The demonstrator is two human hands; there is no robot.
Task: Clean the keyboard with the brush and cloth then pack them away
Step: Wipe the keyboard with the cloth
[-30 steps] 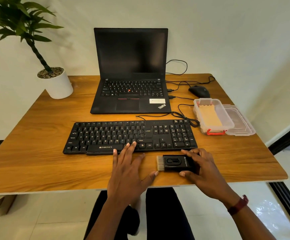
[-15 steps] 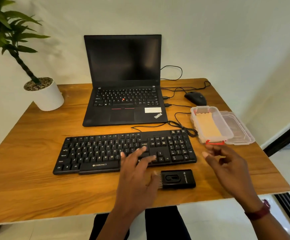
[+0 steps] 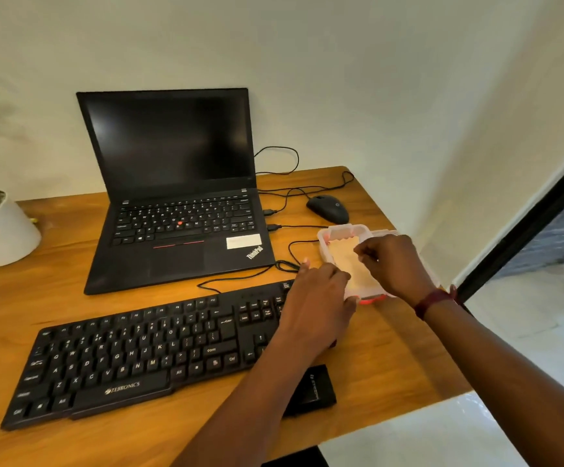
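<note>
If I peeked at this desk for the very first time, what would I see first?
Probably the two hands, the left hand and the right hand, meeting at the clear box with a tan cloth inside, at the right side of the desk. Then the big black keyboard in front, and the open laptop with its dark screen behind it.

Laptop: black, lid open, screen dark, at the back of the table (ThinkPad mark and a white sticker on the palm rest).
Mouse: black, right of the laptop, near the back edge.
Cables: thin, black, two plugged into the laptop's right side, looping over the wood and against the wall.
Pot: white, gravel on top, far left, cut by the frame edge.
Table: orange-brown wood grain.
Floor: pale glossy tiles at right.
</note>
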